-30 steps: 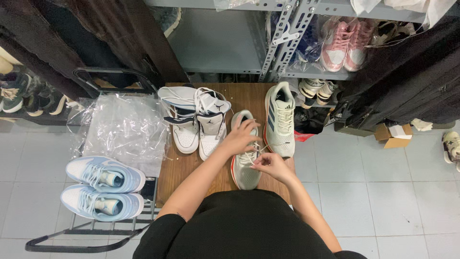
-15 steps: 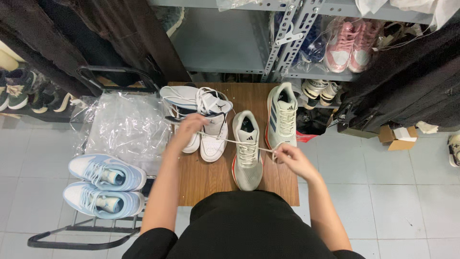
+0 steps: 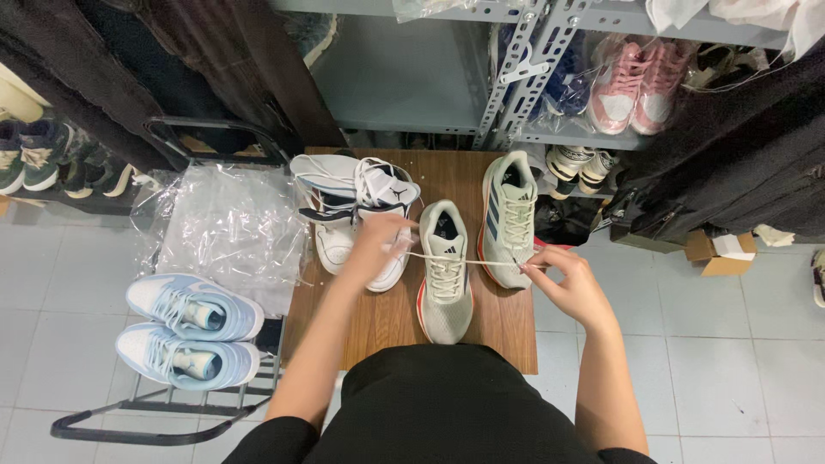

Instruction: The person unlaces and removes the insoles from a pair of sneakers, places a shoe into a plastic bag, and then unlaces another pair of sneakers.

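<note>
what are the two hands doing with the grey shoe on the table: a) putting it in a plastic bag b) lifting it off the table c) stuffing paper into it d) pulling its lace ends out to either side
d: the left hand and right hand each hold a lace end, stretched taut sideways across the grey shoe, which rests on the table.

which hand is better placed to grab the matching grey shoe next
Right, probably. The right hand holds a lace end just beside the second grey shoe, while the left hand is across the laced shoe, over the white pair.
</note>
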